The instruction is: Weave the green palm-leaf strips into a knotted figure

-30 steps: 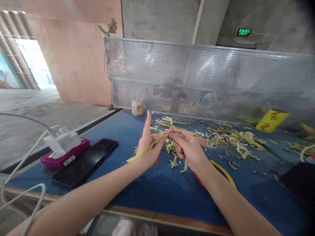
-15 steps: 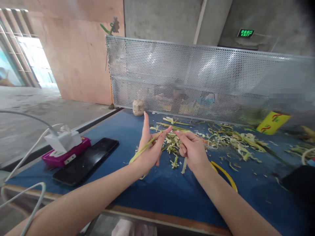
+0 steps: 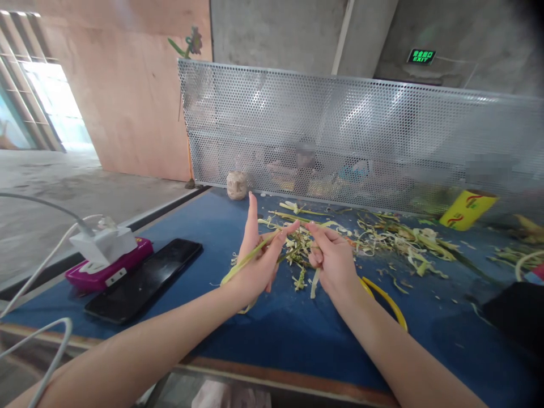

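Note:
A long, pale-green plant strip (image 3: pixel 241 265) runs over my left hand (image 3: pixel 257 258), between its raised finger and the thumb side. The left hand's fingers are bent around it, and its fingertips point at the right hand. My right hand (image 3: pixel 334 255) is closed in a pinch, thumb and index finger together close to the left fingertips. Below its curled fingers hangs a flat, pale strip (image 3: pixel 315 283). Behind both hands lies a pile of shredded plant scraps (image 3: pixel 297 249). Exactly what sits between the two sets of fingertips is too small to make out.
On the left of the blue table (image 3: pixel 272 334) are a black phone (image 3: pixel 144 280) and a purple power strip (image 3: pixel 108 275) with a white charger (image 3: pixel 102 246). A yellow roll (image 3: pixel 467 209) stands by the perforated metal screen (image 3: pixel 272 113). Yellow loop (image 3: pixel 391 303) beside my right wrist.
The right thumb and index finger have shifted slightly against the left fingertips. The whole view has moved a little, so things appear farther left. Both hands keep nearly the same pose.

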